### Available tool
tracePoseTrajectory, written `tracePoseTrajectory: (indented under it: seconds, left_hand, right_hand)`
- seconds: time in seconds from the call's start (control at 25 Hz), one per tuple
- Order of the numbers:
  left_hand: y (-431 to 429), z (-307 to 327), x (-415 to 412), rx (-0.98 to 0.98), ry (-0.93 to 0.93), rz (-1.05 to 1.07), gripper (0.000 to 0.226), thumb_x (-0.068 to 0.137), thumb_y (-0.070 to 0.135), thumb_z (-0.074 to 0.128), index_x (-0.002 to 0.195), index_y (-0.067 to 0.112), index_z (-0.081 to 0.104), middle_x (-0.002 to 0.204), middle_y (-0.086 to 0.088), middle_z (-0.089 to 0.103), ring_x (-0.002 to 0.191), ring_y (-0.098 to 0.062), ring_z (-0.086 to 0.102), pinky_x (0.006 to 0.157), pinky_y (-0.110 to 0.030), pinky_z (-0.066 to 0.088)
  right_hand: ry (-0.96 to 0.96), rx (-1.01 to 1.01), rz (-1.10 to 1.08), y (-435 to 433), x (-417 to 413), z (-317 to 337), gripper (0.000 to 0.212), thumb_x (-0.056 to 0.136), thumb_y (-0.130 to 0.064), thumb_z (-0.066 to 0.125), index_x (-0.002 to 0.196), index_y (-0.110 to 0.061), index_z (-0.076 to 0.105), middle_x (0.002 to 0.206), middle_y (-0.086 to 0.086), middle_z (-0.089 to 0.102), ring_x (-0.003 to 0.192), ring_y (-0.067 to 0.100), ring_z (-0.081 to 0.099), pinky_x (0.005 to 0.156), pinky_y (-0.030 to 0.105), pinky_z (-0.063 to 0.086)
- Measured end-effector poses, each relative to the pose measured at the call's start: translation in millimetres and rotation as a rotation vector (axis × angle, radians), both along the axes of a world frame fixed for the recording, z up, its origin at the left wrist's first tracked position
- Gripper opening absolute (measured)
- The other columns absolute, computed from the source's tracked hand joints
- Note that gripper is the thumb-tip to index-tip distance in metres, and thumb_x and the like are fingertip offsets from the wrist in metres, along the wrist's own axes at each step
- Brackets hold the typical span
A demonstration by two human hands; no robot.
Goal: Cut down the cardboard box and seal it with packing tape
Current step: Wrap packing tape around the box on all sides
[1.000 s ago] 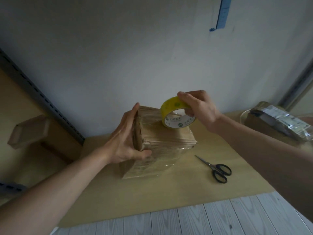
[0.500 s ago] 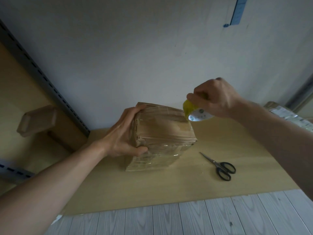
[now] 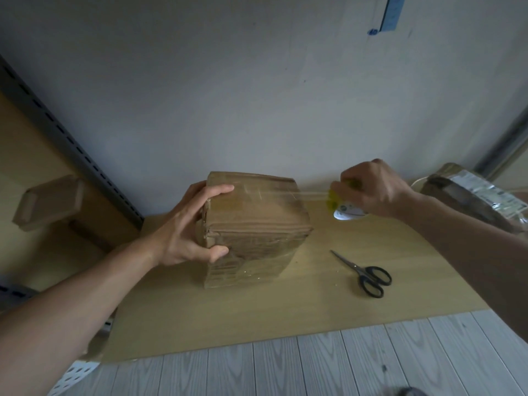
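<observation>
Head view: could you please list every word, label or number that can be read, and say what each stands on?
Nothing can be read clearly.
Tape roll, white core face: a small printed mark, too blurred to read.
Wrapped parcel at right, label: lines of print, too small to read.
Blue strip on the wall: dark mark at its lower end, unreadable.
Cardboard box: no print visible.

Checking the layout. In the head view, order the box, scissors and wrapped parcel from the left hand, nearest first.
1. The box, held by the left hand.
2. The scissors, right of the box.
3. The wrapped parcel, far right.
</observation>
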State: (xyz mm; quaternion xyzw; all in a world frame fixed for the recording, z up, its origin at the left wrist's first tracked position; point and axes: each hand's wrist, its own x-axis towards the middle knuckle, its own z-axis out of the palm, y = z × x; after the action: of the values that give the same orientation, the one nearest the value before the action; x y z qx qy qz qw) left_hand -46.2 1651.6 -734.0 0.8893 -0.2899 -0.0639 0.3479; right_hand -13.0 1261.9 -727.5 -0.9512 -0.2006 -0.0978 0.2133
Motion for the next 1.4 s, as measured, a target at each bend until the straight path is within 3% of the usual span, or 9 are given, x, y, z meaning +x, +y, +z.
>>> tracePoseTrajectory:
  seconds: [0.24, 0.72, 0.8, 0.88, 0.96, 1.04, 1.12, 1.28, 1.4]
  left_hand:
    - [10, -3, -1, -0.029, 0.025, 0.005, 0.096, 0.064, 0.048, 0.08, 0.145, 0.048, 0.03, 0.14, 0.004, 0.035, 0.13, 0.0, 0.04, 0.1, -0.009, 0.039]
    - [16, -4, -6, -0.032, 0.124, 0.042, 0.102, 0.062, 0.049, 0.084, 0.147, 0.046, 0.026, 0.141, 0.007, 0.036, 0.132, -0.007, 0.042, 0.109, -0.043, 0.045]
    - [19, 10, -5, 0.074, 0.149, 0.041, 0.103, 0.062, 0.056, 0.082, 0.146, 0.045, 0.023, 0.149, 0.01, 0.026, 0.137, -0.005, 0.036, 0.112, -0.043, 0.042]
    - [15, 34, -1, 0.345, 0.043, 0.028, 0.102, 0.062, 0.071, 0.07, 0.146, 0.039, 0.023, 0.162, 0.02, -0.008, 0.152, -0.008, 0.008, 0.122, -0.041, 0.025]
    - [-11, 55, 2, 0.607, -0.044, -0.018, 0.109, 0.069, 0.086, 0.051, 0.155, 0.029, 0.014, 0.161, 0.016, -0.033, 0.151, -0.005, -0.021, 0.126, -0.047, 0.003]
    - [-50, 57, 2, 0.793, 0.013, -0.061, 0.124, 0.071, 0.095, 0.038, 0.158, 0.025, -0.016, 0.16, 0.003, -0.037, 0.148, -0.012, -0.03, 0.124, -0.053, -0.008]
    - [-82, 50, 3, 0.878, 0.071, -0.048, 0.132, 0.068, 0.095, 0.04, 0.155, 0.022, -0.026, 0.158, -0.005, -0.039, 0.147, -0.02, -0.033, 0.123, -0.054, -0.009]
    - [-111, 63, 22, 0.989, 0.065, 0.012, 0.138, 0.062, 0.089, 0.063, 0.156, 0.033, -0.022, 0.166, -0.004, -0.025, 0.154, -0.031, -0.015, 0.118, -0.064, 0.006]
    - [-127, 61, 28, 0.953, -0.058, -0.047, 0.13, 0.061, 0.072, 0.076, 0.157, 0.036, -0.003, 0.16, -0.012, 0.017, 0.148, -0.034, 0.018, 0.113, -0.062, 0.024]
  right_hand:
    - [-0.002, 0.026, 0.0, 11, 10, -7, 0.049, 0.09, -0.046, 0.048, 0.05, -0.017, 0.04, 0.043, 0.001, 0.037, 0.043, 0.02, 0.034, 0.048, 0.036, 0.039]
    - [0.124, 0.083, 0.044, 31, 11, -44, 0.063, 0.086, -0.059, 0.036, 0.061, -0.006, 0.058, 0.052, 0.012, 0.054, 0.046, 0.024, 0.052, 0.043, 0.031, 0.035]
    - [0.165, 0.119, 0.053, 42, 8, -51, 0.063, 0.086, -0.059, 0.036, 0.061, -0.005, 0.058, 0.053, 0.014, 0.055, 0.044, 0.023, 0.049, 0.043, 0.034, 0.036]
    - [0.203, 0.134, 0.045, 56, 6, -54, 0.06, 0.087, -0.059, 0.039, 0.06, -0.007, 0.056, 0.053, 0.013, 0.053, 0.045, 0.021, 0.046, 0.044, 0.035, 0.036]
    - [0.211, 0.146, 0.038, 70, 5, -53, 0.054, 0.092, -0.05, 0.048, 0.057, -0.009, 0.05, 0.05, 0.007, 0.044, 0.045, 0.016, 0.039, 0.045, 0.033, 0.031]
    - [0.221, 0.167, 0.02, 81, 4, -52, 0.052, 0.097, -0.039, 0.055, 0.056, -0.007, 0.046, 0.05, 0.002, 0.037, 0.046, 0.013, 0.033, 0.046, 0.03, 0.027]
    - [0.243, 0.177, 0.001, 83, 3, -53, 0.053, 0.098, -0.038, 0.054, 0.054, -0.011, 0.042, 0.05, -0.002, 0.035, 0.047, 0.012, 0.032, 0.048, 0.03, 0.027]
    - [0.27, 0.242, -0.043, 71, 4, -51, 0.053, 0.098, -0.042, 0.053, 0.057, -0.009, 0.043, 0.054, -0.001, 0.036, 0.051, 0.016, 0.033, 0.052, 0.035, 0.028]
    - [0.282, 0.251, -0.025, 76, 2, -47, 0.054, 0.096, -0.045, 0.055, 0.06, -0.007, 0.045, 0.055, 0.0, 0.038, 0.052, 0.017, 0.035, 0.052, 0.034, 0.029]
